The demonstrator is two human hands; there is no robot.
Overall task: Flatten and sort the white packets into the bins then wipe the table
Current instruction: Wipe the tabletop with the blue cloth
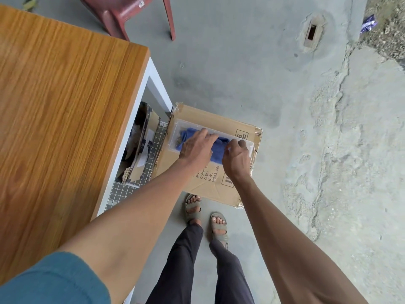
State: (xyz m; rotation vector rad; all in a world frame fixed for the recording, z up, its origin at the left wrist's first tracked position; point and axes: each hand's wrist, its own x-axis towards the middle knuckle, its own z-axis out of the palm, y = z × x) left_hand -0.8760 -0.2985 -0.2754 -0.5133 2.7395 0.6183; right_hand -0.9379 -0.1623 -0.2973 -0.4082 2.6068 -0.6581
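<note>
A blue cloth (217, 150) lies in a clear plastic tub (178, 126) that stands on a flat cardboard box (210, 181) on the floor. My left hand (196, 147) reaches into the tub with its fingers stretched over the cloth. My right hand (236, 159) is at the tub's right end, its fingers curled and pinching the cloth's edge. The wooden table top (65, 106) fills the left of the view. Under its edge stand a cardboard bin (142, 141) and a wire basket (122, 191); what they hold is mostly hidden.
A red plastic chair (131, 14) stands beyond the table's far corner. The floor is grey concrete, cracked and rough on the right, with a small drain hole (311, 32). My sandalled feet (206, 213) stand just in front of the cardboard box.
</note>
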